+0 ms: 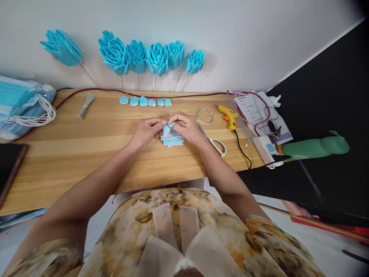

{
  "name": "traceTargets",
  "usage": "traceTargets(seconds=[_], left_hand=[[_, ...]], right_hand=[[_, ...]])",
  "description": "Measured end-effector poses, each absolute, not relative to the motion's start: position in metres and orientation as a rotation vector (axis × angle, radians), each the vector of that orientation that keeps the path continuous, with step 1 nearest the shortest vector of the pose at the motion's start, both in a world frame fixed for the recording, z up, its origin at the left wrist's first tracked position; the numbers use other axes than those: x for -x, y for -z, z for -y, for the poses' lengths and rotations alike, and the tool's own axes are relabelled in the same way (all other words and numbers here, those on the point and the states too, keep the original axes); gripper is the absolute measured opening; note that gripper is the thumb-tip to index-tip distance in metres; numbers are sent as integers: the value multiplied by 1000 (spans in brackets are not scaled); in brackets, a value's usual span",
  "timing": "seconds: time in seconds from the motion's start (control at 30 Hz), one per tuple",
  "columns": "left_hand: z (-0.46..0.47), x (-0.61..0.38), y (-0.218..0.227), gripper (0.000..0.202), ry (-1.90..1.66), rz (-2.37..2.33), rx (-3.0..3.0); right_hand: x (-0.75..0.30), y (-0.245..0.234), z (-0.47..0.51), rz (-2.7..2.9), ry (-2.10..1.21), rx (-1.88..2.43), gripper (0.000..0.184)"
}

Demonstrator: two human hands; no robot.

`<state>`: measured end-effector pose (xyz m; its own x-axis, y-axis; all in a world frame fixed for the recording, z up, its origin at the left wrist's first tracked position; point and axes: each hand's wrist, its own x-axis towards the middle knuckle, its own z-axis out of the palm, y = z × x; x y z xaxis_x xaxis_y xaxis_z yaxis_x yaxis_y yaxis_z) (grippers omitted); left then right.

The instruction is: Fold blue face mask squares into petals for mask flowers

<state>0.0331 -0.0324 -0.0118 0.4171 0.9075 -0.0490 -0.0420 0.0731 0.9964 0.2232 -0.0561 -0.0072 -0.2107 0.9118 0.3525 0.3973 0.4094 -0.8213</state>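
My left hand (147, 131) and my right hand (188, 127) meet near the middle of the wooden table. Both pinch a small light blue piece of mask fabric (167, 129), partly hidden by the fingers and apparently folded at its top. Just below it lies a small stack of cut blue and white mask pieces (173, 142). Beyond my hands, several small folded blue petals (143, 100) form a row. Scissors (219, 147) with pale handles lie beside my right wrist, their blades partly covered by it.
Blue fabric flowers (157, 58) on thin sticks lean against the wall. Right of my hands are a tape roll (212, 116), a yellow glue gun (230, 117), a power strip (266, 151) and a green bottle (314, 147). Bagged masks (20, 102) and a dark tablet (10, 165) lie left.
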Motion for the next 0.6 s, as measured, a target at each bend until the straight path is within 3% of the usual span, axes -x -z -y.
traceTargets(seconds=[0.1,0.2,0.3,0.6], left_hand=[[32,-33,14,29,-930,-926,-1293],[31,-33,15,26,-974,-950,-1306],[31,-33,14,24,-994,-963,-1322],[33,-33,12,25,-1040,-966,-1323]], right_hand=[[-223,3,59,1743,-886,1146,18],[-223,-1,62,1631,-1034,1137,35],[-223,-1,61,1583,-1006,1172,42],[-223,14,56,1643,-1013,1259,32]])
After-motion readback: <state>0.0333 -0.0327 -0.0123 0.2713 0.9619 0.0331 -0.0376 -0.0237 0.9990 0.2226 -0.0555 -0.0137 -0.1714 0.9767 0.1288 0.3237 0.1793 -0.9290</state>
